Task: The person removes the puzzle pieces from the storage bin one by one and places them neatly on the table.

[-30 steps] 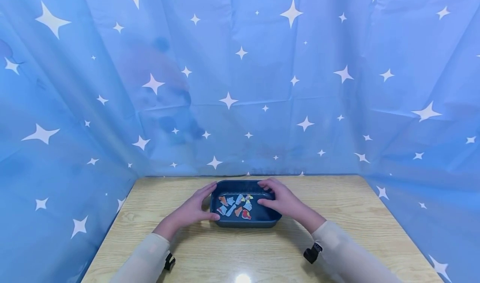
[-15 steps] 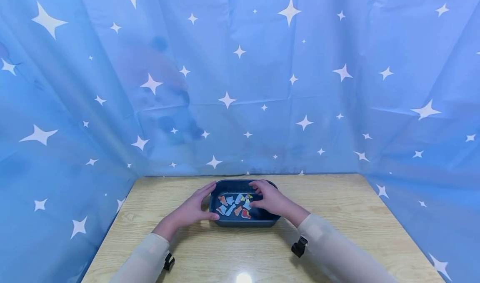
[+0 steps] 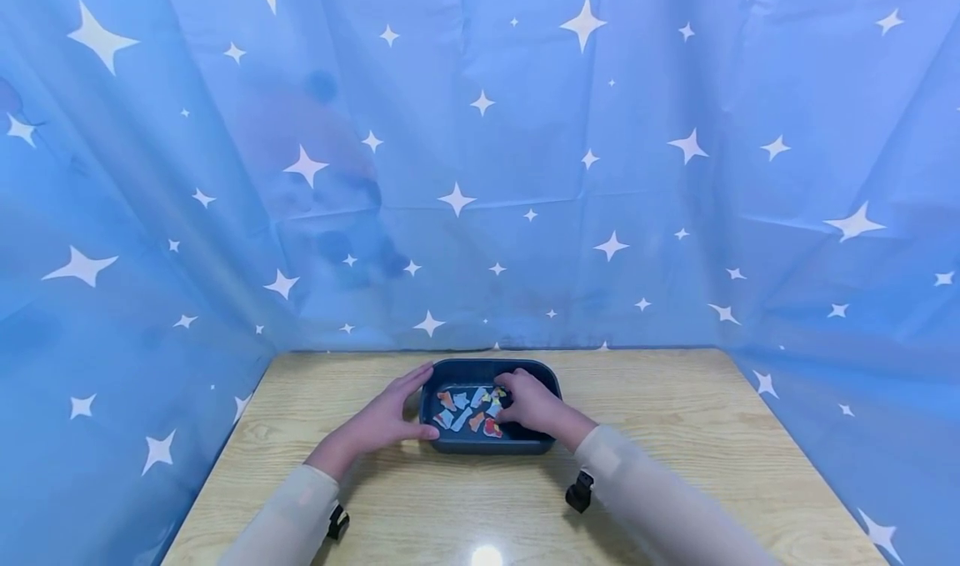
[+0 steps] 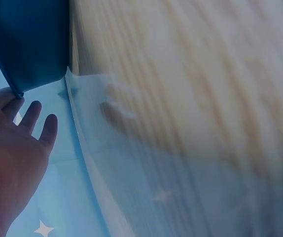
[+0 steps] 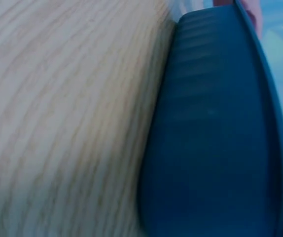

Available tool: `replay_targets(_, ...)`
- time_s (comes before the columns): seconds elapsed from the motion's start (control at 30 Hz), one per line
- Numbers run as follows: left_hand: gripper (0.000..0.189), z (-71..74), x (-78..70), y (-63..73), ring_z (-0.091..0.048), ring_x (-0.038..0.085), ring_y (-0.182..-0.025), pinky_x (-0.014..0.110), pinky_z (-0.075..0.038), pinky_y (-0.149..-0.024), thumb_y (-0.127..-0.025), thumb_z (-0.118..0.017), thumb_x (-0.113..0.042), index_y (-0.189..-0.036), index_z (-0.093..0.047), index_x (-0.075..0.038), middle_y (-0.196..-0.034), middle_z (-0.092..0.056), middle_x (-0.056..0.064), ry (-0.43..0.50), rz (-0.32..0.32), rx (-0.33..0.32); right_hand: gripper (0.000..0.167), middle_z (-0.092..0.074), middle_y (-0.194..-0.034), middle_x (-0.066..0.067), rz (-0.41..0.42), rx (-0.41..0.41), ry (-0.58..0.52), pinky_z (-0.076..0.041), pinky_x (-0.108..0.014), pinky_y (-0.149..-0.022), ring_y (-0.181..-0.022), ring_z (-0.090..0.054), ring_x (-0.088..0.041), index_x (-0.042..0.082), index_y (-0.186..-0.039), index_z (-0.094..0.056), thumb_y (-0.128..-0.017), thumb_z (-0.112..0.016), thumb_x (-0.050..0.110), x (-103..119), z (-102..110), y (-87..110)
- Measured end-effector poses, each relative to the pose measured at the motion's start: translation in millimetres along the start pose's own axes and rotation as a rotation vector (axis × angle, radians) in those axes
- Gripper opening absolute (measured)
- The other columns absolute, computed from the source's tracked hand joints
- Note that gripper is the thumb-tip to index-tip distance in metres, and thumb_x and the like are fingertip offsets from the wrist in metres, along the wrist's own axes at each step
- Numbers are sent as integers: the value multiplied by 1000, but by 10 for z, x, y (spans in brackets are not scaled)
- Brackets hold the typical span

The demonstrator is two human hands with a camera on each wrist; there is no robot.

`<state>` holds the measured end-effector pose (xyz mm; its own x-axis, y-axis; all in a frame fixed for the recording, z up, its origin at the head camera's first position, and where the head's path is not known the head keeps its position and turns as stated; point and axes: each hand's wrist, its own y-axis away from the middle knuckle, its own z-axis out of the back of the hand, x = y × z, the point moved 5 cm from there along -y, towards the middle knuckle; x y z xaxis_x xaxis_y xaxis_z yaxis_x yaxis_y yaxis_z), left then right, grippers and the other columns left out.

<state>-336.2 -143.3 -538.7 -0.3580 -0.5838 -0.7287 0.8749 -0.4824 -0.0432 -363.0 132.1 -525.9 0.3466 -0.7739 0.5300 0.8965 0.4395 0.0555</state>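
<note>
In the head view, a dark blue rectangular tray (image 3: 491, 448) stands on the wooden table. Several small, irregular, flat pieces (image 3: 461, 420) lie in it, printed in white, orange, yellow and red. My left hand (image 3: 382, 420) spans the tray's left end, thumb at the near corner and fingers along the far corner. Those fingers look spread and fairly straight in the left wrist view. My right hand (image 3: 531, 401) reaches over the right side into the tray. Its thumb and bent fingers stand apart around the yellow-and-white pieces (image 3: 497, 398), partly covering them. The right fingertips are hidden by the tray wall in the right wrist view.
The light wood table (image 3: 450, 508) extends around the tray. A blue curtain (image 3: 480, 157) with white stars hangs behind the table and along both sides. Small black devices (image 3: 580, 493) sit at both wrists, under the pale sleeves.
My right hand has moved left and down from the tray's right rim to the yellow-and-white pieces, its fingers drawing closer together. The left hand, tray and pieces have stayed put.
</note>
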Motion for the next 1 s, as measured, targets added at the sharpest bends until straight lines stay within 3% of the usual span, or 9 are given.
replay_targets(0.43, 115, 16, -8, -23, -15, 37, -169, 66, -21, -132, -89, -91, -54, -178, -27, -20, -185, -17, -1, -8, -1, 1, 57, -68, -125, -17, -4, 4, 28, -60, -48, -94, -103, -64, -22, -4, -141, -71, -92, -93, 16, -11, 7, -40)
replay_targets(1.0, 114, -5, 20, -7, -15, 36, -169, 65, -21, -132, -90, -91, -52, -178, -26, -20, -185, -17, -1, -11, -4, 6, 56, -65, -124, -14, -46, 29, 30, -60, -48, -98, -104, -63, -22, -1, -138, -71, -91, -94, 17, -26, -14, -39)
